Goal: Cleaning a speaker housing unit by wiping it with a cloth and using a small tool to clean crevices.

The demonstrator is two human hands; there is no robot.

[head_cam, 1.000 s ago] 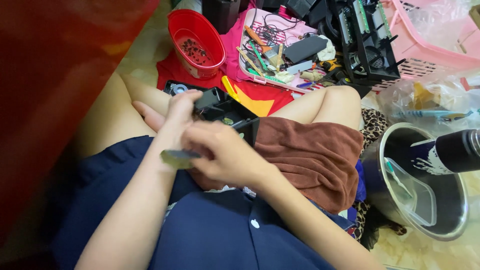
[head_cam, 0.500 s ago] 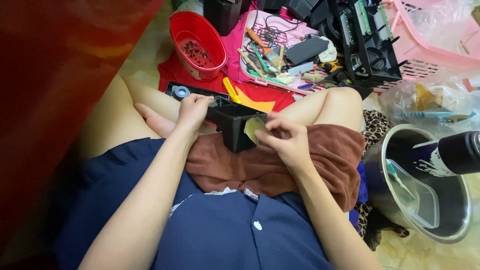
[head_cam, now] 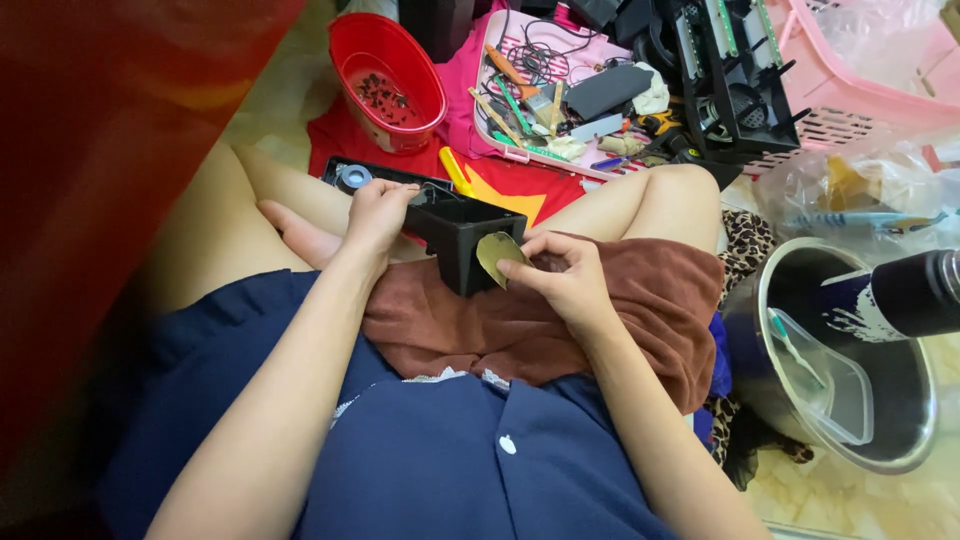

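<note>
At the left, the left hand [head_cam: 378, 212] is closed in a grip on the upper edge of a black plastic housing [head_cam: 462, 232], which rests on the brown towel [head_cam: 560, 325] spread over the person's lap. Just to the right, the right hand [head_cam: 565, 278] pinches a small yellowish pad [head_cam: 497, 256] between thumb and fingers and presses it against the front face of the housing. Behind them on the floor stand a red bowl [head_cam: 388, 82] and a pink tray of tools [head_cam: 555, 95], and at the far right a steel pot [head_cam: 850, 370] holds a clear plastic scoop [head_cam: 825, 375].
</note>
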